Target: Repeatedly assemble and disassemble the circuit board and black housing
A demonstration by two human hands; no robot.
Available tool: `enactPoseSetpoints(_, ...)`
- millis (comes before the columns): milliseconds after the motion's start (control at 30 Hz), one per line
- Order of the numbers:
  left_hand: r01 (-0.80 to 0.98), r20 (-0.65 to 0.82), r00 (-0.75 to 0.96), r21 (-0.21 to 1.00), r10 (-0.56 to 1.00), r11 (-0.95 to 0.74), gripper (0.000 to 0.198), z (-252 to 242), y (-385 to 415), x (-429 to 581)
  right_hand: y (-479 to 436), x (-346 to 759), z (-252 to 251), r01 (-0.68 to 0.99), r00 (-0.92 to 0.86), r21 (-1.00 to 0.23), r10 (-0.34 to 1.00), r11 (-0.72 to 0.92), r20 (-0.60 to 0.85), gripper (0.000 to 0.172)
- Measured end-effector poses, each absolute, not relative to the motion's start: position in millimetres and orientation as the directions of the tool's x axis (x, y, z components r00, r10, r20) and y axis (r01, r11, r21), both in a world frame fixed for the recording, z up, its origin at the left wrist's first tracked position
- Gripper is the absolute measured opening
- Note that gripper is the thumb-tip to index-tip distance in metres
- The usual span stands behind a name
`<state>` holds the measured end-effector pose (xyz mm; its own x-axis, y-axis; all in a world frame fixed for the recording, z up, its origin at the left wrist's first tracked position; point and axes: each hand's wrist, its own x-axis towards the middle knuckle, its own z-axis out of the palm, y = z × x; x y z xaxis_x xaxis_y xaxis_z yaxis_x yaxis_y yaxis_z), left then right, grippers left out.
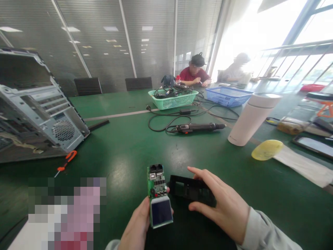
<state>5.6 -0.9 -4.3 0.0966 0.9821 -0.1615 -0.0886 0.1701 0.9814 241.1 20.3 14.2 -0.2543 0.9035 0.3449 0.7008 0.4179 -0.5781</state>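
Note:
My left hand (139, 220) is closed around a green circuit board (151, 180), with its thumb along the left edge and fingertips showing at the right edge. A dark square screen (161, 212) fills the board's near end, and black sockets (156, 168) sit at its far end. Just right of the board is a black plastic housing (191, 191) with a rectangular opening. My right hand (221, 199) grips the housing's right part, thumb at the near edge and fingers at the far edge. Its index finger is lifted off the housing.
An open computer case (56, 118) stands left, near an orange-handled screwdriver (68, 161). Ahead lie a corded electric screwdriver (201, 127), a green basket (173, 100) of cables and a blue basket (227, 97). A white tumbler (253, 119) stands right. Two people sit at the far end.

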Motion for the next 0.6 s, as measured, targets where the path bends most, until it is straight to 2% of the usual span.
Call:
enactPoseSetpoints(100, -0.247, -0.231, 0.214, 0.927, 0.949, 0.281, 0.061, 4.4, 5.7, 4.7, 19.9, 239.9, 15.9, 0.681, -0.192, -0.625, 0.917, 0.382, 0.350, 0.044)
enactPoseSetpoints(167, -0.321, -0.231, 0.269, 0.894, 0.935, 0.313, 0.059, 9.3, 6.8, 4.5, 20.5, 239.4, 21.1, 0.652, -0.104, -0.697, 0.946, 0.298, 0.307, 0.039)
enactPoseSetpoints(267, -0.374, -0.224, 0.280, 0.870, 0.934, 0.320, 0.051, 11.0, 6.4, 5.9, 21.5, 238.2, 32.2, 0.498, 0.000, -0.861, 0.993, 0.100, 0.115, 0.047)
enactPoseSetpoints(367, -0.399, -0.243, 0.242, 0.858, 0.940, 0.324, 0.044, 9.7, 5.2, 8.5, 20.7, 235.3, 38.9, 0.182, -0.032, -0.961, 0.975, -0.209, -0.218, 0.055)
enactPoseSetpoints(433, -0.412, -0.259, 0.220, 0.850, 0.941, 0.330, 0.043, 10.2, 4.0, 10.4, 18.3, 232.1, 38.7, -0.045, -0.247, -0.885, 0.864, -0.463, -0.439, 0.057)
enactPoseSetpoints(467, -0.420, -0.263, 0.213, 0.845, 0.941, 0.332, 0.043, 11.0, 3.3, 11.3, 16.6, 230.2, 37.9, -0.134, -0.376, -0.818, 0.792, -0.560, -0.481, 0.055)
enactPoseSetpoints(533, -0.440, -0.267, 0.210, 0.833, 0.940, 0.335, 0.044, 13.0, 2.4, 12.5, 13.0, 227.2, 36.7, -0.270, -0.535, -0.715, 0.718, -0.645, -0.446, 0.046)
enactPoseSetpoints(600, -0.452, -0.269, 0.216, 0.824, 0.939, 0.340, 0.046, 14.3, 2.5, 12.6, 11.4, 226.4, 37.8, -0.348, -0.543, -0.685, 0.733, -0.641, -0.410, 0.040)
